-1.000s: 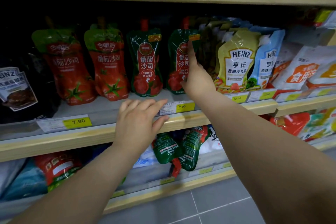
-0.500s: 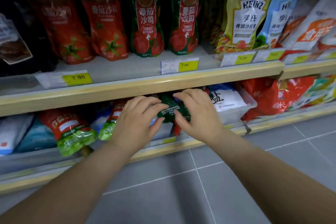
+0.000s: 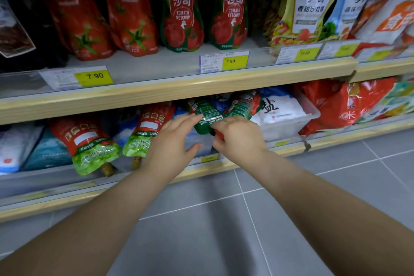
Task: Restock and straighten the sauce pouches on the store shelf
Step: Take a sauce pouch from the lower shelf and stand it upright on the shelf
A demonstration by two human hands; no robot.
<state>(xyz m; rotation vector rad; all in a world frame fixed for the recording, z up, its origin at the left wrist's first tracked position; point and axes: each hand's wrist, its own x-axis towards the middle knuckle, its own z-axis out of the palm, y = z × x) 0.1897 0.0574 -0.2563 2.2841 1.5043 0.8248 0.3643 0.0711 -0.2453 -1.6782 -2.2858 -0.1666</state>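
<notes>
Yellow price tags (image 3: 235, 61) line the upper shelf's front rail. Grey floor tiles (image 3: 201, 231) spread nearest. Low at right, a white salt bag (image 3: 280, 108) lies in a clear bin (image 3: 289, 127).

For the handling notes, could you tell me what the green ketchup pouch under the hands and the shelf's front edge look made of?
Green ketchup pouch: likely flexible plastic film, glossy; it creases and catches light. Shelf edge: looks like pale wood or wood-look laminate, matte, with faint grain.
</notes>
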